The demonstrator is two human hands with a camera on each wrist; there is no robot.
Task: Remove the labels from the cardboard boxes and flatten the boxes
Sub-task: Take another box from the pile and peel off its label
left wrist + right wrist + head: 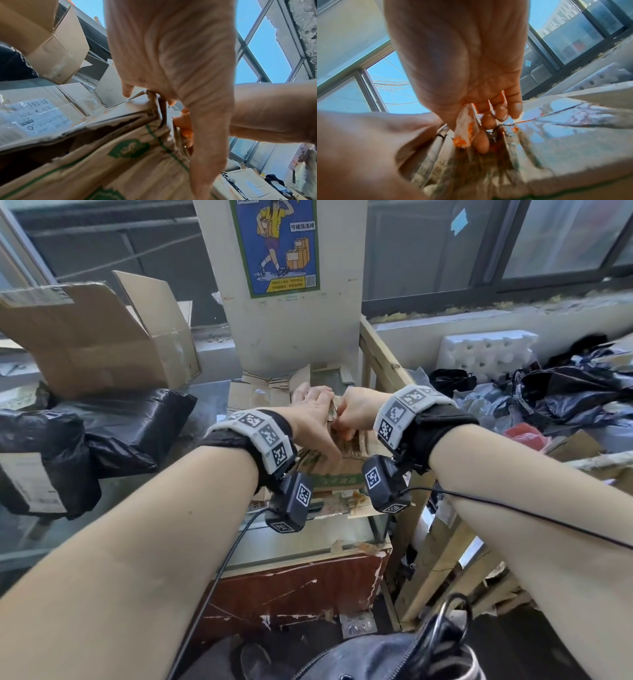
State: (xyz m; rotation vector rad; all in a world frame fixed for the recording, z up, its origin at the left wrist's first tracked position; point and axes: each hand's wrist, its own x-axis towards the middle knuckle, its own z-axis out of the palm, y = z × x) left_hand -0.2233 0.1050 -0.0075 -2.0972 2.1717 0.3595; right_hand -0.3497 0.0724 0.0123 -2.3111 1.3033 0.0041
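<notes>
A crumpled brown cardboard box with green print lies on a pile of flattened boxes. Both hands meet over its far edge. My left hand grips a bunched fold of the box, fingers curled over the creased edge in the left wrist view, where that hand fills the upper middle. My right hand pinches a pale torn strip of label or tape with orange flecks, still joined to the box. In the right wrist view the right hand has its fingers curled. A white shipping label shows on a flattened box beside it.
A large open cardboard box stands at the back left above a black plastic bag. A pillar with a poster rises behind the pile. A wooden frame, white foam and dark bags crowd the right.
</notes>
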